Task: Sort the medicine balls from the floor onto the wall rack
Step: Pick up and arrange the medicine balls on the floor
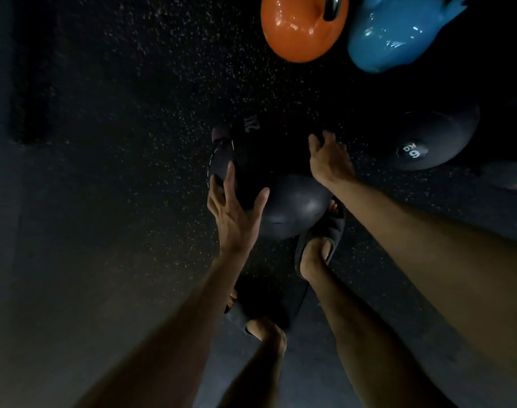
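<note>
My left hand (233, 219) reaches down with fingers spread wide against the left side of a dark, round, black medicine ball (260, 160) marked with pale lettering; it sits on the speckled black rubber floor (133, 113). Just nearer me lies a smooth grey-black rubber ball (295, 207), touching my sandalled foot (319, 245). My right hand (329, 160) curls open over the dark ball's right side. Further right rests a black ball marked 6 KG (428, 136). Above sit an orange glossy kettlebell (301, 28) and a blue one (392, 33).
</note>
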Motion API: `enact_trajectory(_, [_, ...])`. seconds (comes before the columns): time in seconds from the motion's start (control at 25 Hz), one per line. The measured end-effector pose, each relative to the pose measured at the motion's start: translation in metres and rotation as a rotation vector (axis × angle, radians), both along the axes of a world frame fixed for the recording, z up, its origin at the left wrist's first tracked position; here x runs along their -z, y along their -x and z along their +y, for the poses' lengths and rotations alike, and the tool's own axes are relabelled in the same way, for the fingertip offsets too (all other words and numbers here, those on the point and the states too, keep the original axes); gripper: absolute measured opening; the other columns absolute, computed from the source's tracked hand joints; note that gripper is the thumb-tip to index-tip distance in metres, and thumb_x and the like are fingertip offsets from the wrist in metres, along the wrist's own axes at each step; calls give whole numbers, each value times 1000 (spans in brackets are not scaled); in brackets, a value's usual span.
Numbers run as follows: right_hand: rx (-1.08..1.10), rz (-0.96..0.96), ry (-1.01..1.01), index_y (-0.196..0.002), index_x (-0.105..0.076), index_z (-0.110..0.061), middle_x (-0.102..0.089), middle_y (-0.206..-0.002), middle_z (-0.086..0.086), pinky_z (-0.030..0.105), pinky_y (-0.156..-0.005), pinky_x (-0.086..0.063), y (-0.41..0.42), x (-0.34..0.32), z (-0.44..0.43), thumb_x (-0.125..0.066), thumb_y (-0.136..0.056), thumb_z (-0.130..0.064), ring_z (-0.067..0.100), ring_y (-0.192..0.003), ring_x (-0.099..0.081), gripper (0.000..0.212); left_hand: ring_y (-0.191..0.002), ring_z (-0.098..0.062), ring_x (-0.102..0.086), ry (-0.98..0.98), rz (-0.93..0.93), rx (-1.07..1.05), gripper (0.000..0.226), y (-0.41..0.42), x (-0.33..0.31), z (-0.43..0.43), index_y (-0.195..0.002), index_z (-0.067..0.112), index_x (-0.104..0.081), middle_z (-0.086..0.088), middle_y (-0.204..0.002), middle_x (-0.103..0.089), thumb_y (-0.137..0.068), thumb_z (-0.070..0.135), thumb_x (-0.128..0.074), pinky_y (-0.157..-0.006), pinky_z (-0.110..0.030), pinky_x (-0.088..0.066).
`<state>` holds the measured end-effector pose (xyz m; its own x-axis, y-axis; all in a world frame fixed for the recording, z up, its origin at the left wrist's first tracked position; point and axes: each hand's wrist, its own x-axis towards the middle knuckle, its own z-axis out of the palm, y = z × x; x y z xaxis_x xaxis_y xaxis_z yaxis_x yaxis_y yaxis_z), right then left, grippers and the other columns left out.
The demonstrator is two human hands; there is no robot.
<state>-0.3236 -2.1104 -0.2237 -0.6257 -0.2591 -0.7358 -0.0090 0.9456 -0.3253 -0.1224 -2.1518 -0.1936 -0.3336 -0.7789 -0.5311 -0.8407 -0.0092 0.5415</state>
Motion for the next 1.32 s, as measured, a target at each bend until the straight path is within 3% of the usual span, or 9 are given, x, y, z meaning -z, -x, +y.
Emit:
enact_trajectory(0.2, [-225, 7, 173, -159, 4, -37, 3, -168, 9, 59, -113, -31, -32, -40, 46, -45, -94, -65, 36, -153, -7, 86, -146, -41, -16, 3, -132, -29, 80, 96, 12, -64, -155, 41, -20, -10, -164, -13, -88, 72, -50, -108, -70, -28])
enact_trajectory(0.4, [32, -81, 152, -158, 11, -37, 8, -167, 13, 60, -116, -25, -3, -29, 10, -49, -99, -52, 42, -152, -5, 85, -130, -28, -43, 155, 53, -37, 80, 92, 9, -87, -151, 18, -31, -11, -147, -38, -89, 58, -61, -104, -57, -45])
enact_trajectory(0.48, [76, -91, 148, -159, 10, -36, 3, -167, 15, 57, -117, -25, 17, -20, 8, -46, -101, -51, 39, -153, -8, 82, -133, -31, -40, 79, 2, -37, 93, 78, 13, -81, -153, 18, -25, -14, -149, -37, -84, 67, -63, -106, -55, -44])
enact_trajectory(0.6, [167, -113, 130, -160, 0, -30, -30, -159, 19, 49, -108, -41, 41, 2, 27, -40, -101, -55, 40, -139, -41, 75, -138, -45, -32, -118, -91, -49, 106, 107, 11, -69, -158, 30, -11, -19, -157, -23, -77, 79, -58, -108, -62, -38])
enact_trajectory(0.8, [462, -159, 31, -152, -32, -11, -47, -145, 13, 54, -101, -49, 83, 3, 33, -27, -103, -57, 41, -125, -52, 66, -145, -46, -15, -32, -97, 79, 88, 173, -4, -63, -157, 41, -13, -17, -165, -4, -86, 65, -60, -111, -64, -31])
enact_trajectory(0.92, [303, 102, 108, -151, -31, -15, -41, -148, 20, 47, -103, -40, 87, -18, 34, -36, -105, -44, 37, -132, -44, 55, -140, -38, -29, 96, -4, 247, 69, 193, -9, -70, -153, 38, -33, -10, -165, -18, -89, 48, -59, -111, -49, -30])
enact_trajectory(1.04, [39, 242, 273, -158, -18, -26, -24, -158, 17, 49, -107, -38, 74, -38, 38, -48, -99, -49, 36, -141, -33, 70, -139, -33, -35, 159, 113, 330, 68, 182, -8, -69, -151, 29, -40, -10, -162, -28, -88, 43, -60, -107, -33, -25])
enact_trajectory(1.16, [13, 182, 230, -159, -13, -28, -15, -163, 15, 52, -108, -38, 75, -36, 39, -54, -97, -49, 37, -146, -23, 77, -146, -36, -26, 122, 50, 384, 76, 170, -8, -63, -156, 29, -30, -11, -165, -17, -90, 38, -67, -115, -43, -29])
enact_trajectory(1.32, [-104, 153, 120, -158, -18, -24, -25, -158, 16, 51, -106, -39, 84, -61, 38, -54, -98, -44, 36, -141, -31, 72, -148, -36, -23, 99, -138, 396, 74, 182, -34, -55, -156, 30, -25, -13, -165, -14, -94, 34, -64, -116, -54, -27])
